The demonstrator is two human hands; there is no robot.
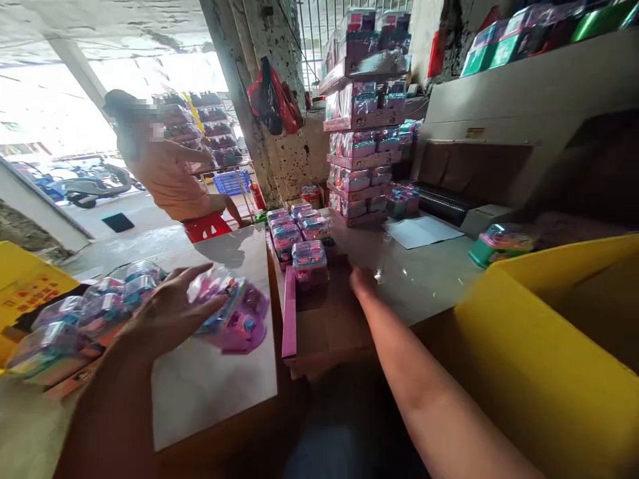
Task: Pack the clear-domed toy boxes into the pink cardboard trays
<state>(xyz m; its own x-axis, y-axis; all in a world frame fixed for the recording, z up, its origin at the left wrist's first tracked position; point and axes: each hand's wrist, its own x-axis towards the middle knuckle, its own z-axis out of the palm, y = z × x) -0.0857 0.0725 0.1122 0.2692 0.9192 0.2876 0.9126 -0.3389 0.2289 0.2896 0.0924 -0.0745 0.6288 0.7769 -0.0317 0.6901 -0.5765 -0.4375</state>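
My left hand (172, 313) grips a pink and purple toy pack in clear plastic (234, 313) just above the pale table top (214, 392). More wrapped toy packs (74, 322) lie in a heap to its left. My right hand (362, 281) reaches forward with its fingers curled on the brown cardboard tray (324, 326), right beside a pink toy box (309, 261) standing in the tray. Whether it holds anything is hidden. A row of similar boxes (292, 226) runs back from it.
A tall stack of trays with toy boxes (364, 120) rises at the back. A yellow bin (549, 346) stands at the right, a green toy box (499, 243) beyond it, a white sheet (422, 231) on the counter. A person (164, 166) sits on a red stool at the left.
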